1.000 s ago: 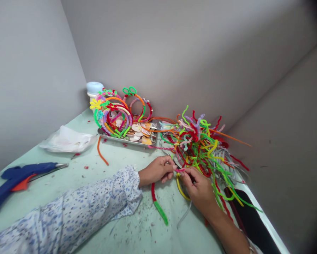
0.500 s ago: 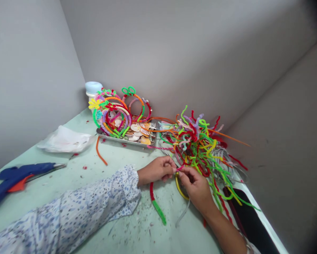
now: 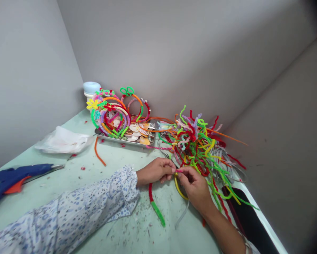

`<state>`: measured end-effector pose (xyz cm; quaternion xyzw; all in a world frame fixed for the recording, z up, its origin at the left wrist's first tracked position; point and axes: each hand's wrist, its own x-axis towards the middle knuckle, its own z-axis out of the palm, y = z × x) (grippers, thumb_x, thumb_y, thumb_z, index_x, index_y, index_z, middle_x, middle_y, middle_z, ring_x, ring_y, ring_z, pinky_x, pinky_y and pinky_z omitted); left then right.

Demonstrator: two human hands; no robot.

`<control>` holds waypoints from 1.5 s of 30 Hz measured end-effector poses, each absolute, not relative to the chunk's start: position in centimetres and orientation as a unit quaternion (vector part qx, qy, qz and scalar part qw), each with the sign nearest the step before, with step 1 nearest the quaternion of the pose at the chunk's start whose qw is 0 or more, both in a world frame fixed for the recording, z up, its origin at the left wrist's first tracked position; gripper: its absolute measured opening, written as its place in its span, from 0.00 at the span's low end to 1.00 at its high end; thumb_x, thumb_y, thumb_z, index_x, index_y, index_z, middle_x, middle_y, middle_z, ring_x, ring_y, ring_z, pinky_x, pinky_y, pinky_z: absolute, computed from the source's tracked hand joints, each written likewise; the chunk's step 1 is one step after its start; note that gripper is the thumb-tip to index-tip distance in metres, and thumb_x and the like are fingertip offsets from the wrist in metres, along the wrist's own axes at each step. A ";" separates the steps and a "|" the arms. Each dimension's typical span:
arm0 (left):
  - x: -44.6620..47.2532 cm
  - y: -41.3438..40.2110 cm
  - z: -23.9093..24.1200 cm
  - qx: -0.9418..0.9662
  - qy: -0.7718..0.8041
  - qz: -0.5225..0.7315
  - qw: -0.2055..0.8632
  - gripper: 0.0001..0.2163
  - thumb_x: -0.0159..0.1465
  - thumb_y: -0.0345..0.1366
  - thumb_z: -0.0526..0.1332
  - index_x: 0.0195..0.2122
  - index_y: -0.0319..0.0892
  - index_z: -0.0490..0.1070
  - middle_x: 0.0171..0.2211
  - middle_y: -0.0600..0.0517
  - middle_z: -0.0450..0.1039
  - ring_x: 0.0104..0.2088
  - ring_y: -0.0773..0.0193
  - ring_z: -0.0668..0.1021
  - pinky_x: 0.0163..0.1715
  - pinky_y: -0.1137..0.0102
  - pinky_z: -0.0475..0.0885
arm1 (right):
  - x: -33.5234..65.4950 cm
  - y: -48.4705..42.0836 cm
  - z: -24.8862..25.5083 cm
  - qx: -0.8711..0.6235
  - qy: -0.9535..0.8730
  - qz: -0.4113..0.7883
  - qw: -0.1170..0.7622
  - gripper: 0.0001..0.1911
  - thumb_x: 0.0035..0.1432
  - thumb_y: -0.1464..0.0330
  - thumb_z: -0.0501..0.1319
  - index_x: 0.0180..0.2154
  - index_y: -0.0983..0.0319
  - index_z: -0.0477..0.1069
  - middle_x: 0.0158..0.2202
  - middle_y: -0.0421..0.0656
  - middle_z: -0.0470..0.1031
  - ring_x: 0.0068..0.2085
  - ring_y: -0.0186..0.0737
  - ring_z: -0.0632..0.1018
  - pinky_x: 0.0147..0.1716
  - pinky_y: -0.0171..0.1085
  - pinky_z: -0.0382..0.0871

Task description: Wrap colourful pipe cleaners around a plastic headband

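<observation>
My left hand (image 3: 155,170) and my right hand (image 3: 195,187) meet over the pale green table (image 3: 76,176), fingers pinched together on a short pink pipe cleaner (image 3: 178,170). A headband (image 3: 179,190) partly wound in yellow lies under my right hand, its bare grey end trailing toward me. A red and green wrapped piece (image 3: 155,204) lies just below my left hand. To the right of both hands sits a tangled pile of coloured pipe cleaners (image 3: 201,144).
A metal tray (image 3: 121,140) at the back holds finished decorated headbands (image 3: 113,111) and shell-like pieces. A blue glue gun (image 3: 15,176) lies at the left, a plastic bag (image 3: 63,139) behind it. A dark phone (image 3: 243,215) rests at the right edge. Grey walls enclose the corner.
Both hands stay together on the pink pipe cleaner with small finger movements. The view has drifted slightly, shifting everything a little left.
</observation>
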<state>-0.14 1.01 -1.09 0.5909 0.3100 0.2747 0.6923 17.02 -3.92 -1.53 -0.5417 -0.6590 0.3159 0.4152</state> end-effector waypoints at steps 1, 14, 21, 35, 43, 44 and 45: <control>-0.1 1.0 -1.0 0.593 0.311 0.273 0.691 0.08 0.57 0.38 0.57 0.33 0.38 0.66 0.19 0.58 0.65 0.13 0.76 0.62 0.13 0.78 0.55 | 17.0 -4.0 -1.5 -0.538 -0.664 0.312 0.414 0.08 0.57 0.63 0.57 0.35 0.61 0.70 0.26 0.40 0.72 0.26 0.35 0.70 0.26 0.32 0.64; -0.2 1.0 -0.9 0.584 0.328 0.266 0.693 0.08 0.57 0.38 0.57 0.33 0.38 0.67 0.18 0.58 0.64 0.12 0.76 0.61 0.12 0.77 0.53 | 16.8 -4.0 -1.4 -0.520 -0.685 0.282 0.426 0.07 0.57 0.66 0.56 0.37 0.60 0.69 0.29 0.40 0.74 0.28 0.35 0.73 0.28 0.32 0.66; -0.1 1.0 -0.8 0.577 0.332 0.267 0.697 0.09 0.56 0.38 0.57 0.33 0.37 0.67 0.17 0.58 0.63 0.12 0.76 0.61 0.12 0.77 0.53 | 16.7 -4.1 -1.2 -0.531 -0.677 0.290 0.418 0.06 0.56 0.66 0.56 0.35 0.61 0.69 0.28 0.40 0.74 0.28 0.35 0.73 0.27 0.32 0.65; -0.2 0.9 -0.4 0.575 0.313 0.280 0.702 0.12 0.58 0.43 0.56 0.31 0.37 0.66 0.18 0.58 0.64 0.12 0.77 0.62 0.12 0.78 0.53 | 17.0 -4.0 -1.4 -0.535 -0.697 0.241 0.413 0.06 0.56 0.69 0.56 0.34 0.61 0.70 0.29 0.40 0.72 0.28 0.35 0.72 0.30 0.33 0.65; -0.1 1.5 -1.3 0.512 0.311 0.334 0.728 0.21 0.60 0.52 0.50 0.37 0.37 0.65 0.18 0.55 0.68 0.12 0.73 0.66 0.11 0.79 0.55 | 17.2 -3.4 -1.3 -0.565 -0.575 0.337 0.487 0.10 0.53 0.62 0.59 0.34 0.62 0.68 0.24 0.40 0.69 0.24 0.35 0.68 0.24 0.33 0.63; -0.1 1.5 -1.4 0.508 0.310 0.339 0.729 0.20 0.61 0.52 0.50 0.37 0.37 0.65 0.18 0.54 0.68 0.12 0.73 0.66 0.11 0.79 0.55 | 17.2 -3.4 -1.2 -0.564 -0.564 0.348 0.493 0.11 0.53 0.61 0.59 0.34 0.62 0.68 0.24 0.40 0.68 0.24 0.35 0.68 0.23 0.33 0.63; -0.1 1.5 -1.5 0.505 0.308 0.344 0.729 0.19 0.61 0.51 0.51 0.37 0.37 0.64 0.18 0.54 0.68 0.12 0.73 0.66 0.11 0.79 0.55 | 17.3 -3.3 -1.2 -0.562 -0.554 0.359 0.498 0.11 0.53 0.61 0.59 0.34 0.62 0.68 0.23 0.39 0.68 0.24 0.35 0.68 0.23 0.33 0.63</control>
